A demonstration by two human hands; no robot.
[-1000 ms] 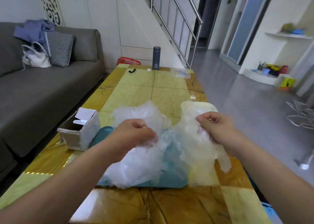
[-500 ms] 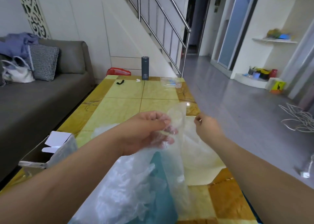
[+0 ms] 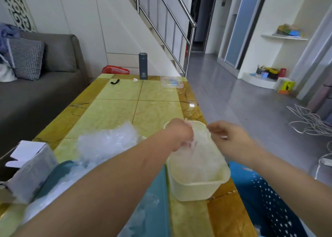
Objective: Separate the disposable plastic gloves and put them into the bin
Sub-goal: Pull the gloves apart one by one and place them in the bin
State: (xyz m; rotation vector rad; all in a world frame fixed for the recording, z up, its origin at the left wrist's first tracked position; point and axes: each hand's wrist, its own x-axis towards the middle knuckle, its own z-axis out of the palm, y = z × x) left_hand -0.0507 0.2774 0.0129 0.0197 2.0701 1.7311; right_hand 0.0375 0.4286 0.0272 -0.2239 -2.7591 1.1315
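A pale yellow plastic bin (image 3: 197,183) stands on the table's right side. My left hand (image 3: 179,134) hovers over its far left rim, shut on a clear disposable glove (image 3: 195,157) that hangs down into the bin. My right hand (image 3: 231,139) is just right of the bin, above its right rim, motion-blurred, with fingers loosely apart and nothing visible in them. A heap of crumpled clear gloves (image 3: 107,143) lies on a teal tray (image 3: 158,188) to the left of the bin, partly hidden by my left forearm.
An open cardboard box (image 3: 30,166) sits at the left table edge. A dark flask (image 3: 143,66), a clear container (image 3: 171,82) and a small black item (image 3: 115,81) are at the far end. A blue perforated basket (image 3: 265,200) stands right of the table, a grey sofa (image 3: 36,96) left.
Both hands have moved right and down from above the tray to the yellow bin. The glove stretched between them now hangs from the left hand into the bin; the right hand has let go.
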